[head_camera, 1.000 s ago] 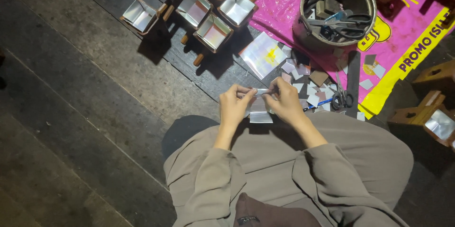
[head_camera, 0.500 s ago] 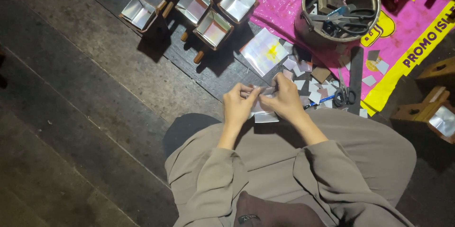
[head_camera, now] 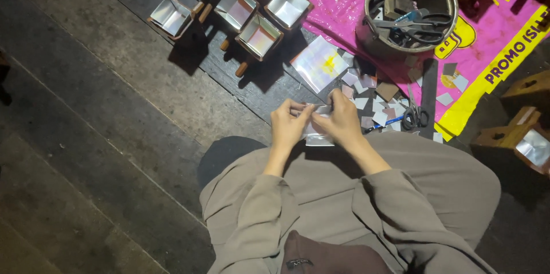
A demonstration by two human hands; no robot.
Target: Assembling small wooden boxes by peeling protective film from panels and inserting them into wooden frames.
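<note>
My left hand (head_camera: 289, 124) and my right hand (head_camera: 344, 122) meet over my lap and both pinch a small shiny silver sheet (head_camera: 316, 136), which hangs a little below the fingers. Just beyond the hands lies a scatter of small cut squares (head_camera: 366, 97) of the same foil and a larger silver sheet (head_camera: 318, 63) with a yellow mark. Several wooden box moulds lined with foil (head_camera: 259, 34) stand on the dark plank floor farther out.
A round metal pot (head_camera: 373, 28) holding scissors and scraps sits on a pink and yellow plastic sheet (head_camera: 504, 33). Another pair of scissors (head_camera: 413, 115) lies by my right knee. More wooden moulds (head_camera: 518, 136) stand at the right edge.
My hands have kept working the silver sheet close together, shifting slightly; the view moved a little. Nothing else has moved.
</note>
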